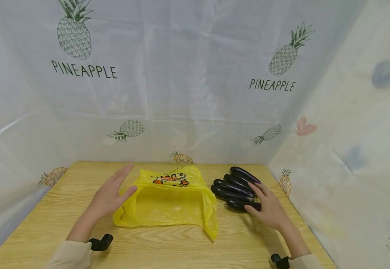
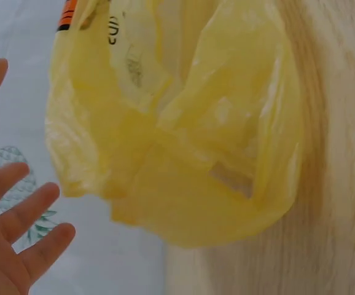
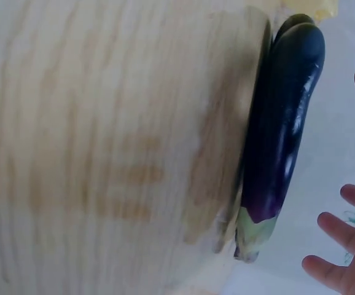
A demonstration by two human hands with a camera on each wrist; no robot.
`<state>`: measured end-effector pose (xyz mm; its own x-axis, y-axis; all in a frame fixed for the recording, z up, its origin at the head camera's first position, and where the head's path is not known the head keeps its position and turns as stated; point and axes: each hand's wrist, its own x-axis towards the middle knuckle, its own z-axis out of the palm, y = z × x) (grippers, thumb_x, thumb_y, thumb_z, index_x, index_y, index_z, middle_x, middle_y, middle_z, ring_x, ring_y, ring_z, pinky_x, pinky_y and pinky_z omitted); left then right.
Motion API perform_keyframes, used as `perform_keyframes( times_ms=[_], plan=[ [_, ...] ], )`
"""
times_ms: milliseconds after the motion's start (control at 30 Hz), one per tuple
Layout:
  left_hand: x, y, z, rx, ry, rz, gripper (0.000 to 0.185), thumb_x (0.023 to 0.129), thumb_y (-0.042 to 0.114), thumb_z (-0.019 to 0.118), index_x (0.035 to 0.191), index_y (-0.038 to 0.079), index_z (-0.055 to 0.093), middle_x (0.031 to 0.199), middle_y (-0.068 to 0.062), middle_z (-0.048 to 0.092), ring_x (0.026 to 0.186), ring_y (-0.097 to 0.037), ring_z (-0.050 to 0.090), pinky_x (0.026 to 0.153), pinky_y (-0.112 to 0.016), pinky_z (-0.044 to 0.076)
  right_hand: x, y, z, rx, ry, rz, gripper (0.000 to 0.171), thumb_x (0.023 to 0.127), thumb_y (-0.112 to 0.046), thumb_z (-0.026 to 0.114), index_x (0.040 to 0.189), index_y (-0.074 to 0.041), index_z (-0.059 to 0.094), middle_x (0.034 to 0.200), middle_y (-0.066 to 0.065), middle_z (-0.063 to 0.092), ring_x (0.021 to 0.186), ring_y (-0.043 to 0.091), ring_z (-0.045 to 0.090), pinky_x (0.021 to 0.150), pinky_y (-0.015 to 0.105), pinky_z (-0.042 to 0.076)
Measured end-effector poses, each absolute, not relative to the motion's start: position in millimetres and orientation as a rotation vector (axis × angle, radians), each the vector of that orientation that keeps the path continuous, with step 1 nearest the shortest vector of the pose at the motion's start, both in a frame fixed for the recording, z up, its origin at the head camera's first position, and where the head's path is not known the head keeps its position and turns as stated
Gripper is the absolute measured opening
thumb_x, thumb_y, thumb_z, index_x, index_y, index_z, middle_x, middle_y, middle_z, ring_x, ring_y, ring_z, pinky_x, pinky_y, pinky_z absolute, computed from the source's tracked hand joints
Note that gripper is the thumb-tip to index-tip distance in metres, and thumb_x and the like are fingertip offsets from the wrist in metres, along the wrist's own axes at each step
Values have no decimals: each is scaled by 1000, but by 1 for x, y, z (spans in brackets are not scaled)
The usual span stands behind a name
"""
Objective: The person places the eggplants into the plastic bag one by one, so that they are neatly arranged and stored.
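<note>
Head view: the left hand [image 1: 109,196], fingers straight, sits at the left edge of a crumpled yellow plastic bag [image 1: 168,203] lying mid-table on the wooden table [image 1: 47,209]. The right hand [image 1: 269,207], fingers relaxed, rests against a pile of long dark purple eggplants [image 1: 233,185] just right of the bag.

Left wrist view: spread fingers [image 2: 18,212] beside the bag [image 2: 177,135], holding nothing.

Right wrist view: straight fingers [image 3: 349,246] near one eggplant [image 3: 282,123], not gripping.

Bare table [image 1: 168,243] before bag [image 1: 168,203] and eggplants [image 1: 237,186].

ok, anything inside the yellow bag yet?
Nothing visible through the open mouth of the yellow bag: only its own crumpled plastic over the wooden table. Deep folds could hide something small. The eggplants lie outside, beside it, under the right hand.
</note>
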<state>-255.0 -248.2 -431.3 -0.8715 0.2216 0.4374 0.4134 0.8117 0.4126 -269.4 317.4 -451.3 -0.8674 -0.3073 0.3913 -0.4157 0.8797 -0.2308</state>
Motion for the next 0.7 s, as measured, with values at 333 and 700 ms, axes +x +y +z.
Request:
perform_keyframes(
  times_ms=[333, 700],
  plan=[
    [-261, -240, -442, -479, -2618, -818, 75, 105, 38, 68, 169, 23, 32, 162, -22, 45, 143, -54, 44, 104, -82, 38, -274, 323, -460, 582, -2677, 458, 64, 94, -35, 82, 148, -10, 61, 141, 19, 59, 124, 51, 59, 93, 73, 51],
    [-264, -240, -452, -517, -2586, -882, 65, 102, 19, 73, 161, 13, 46, 148, -19, 60, 122, -42, 65, 94, -65, 56, -273, 325, -466, 628, -2742, 462, 42, 94, -28, 83, 131, -11, 73, 125, 11, 65, 111, 39, 66, 90, 62, 57]
  ],
)
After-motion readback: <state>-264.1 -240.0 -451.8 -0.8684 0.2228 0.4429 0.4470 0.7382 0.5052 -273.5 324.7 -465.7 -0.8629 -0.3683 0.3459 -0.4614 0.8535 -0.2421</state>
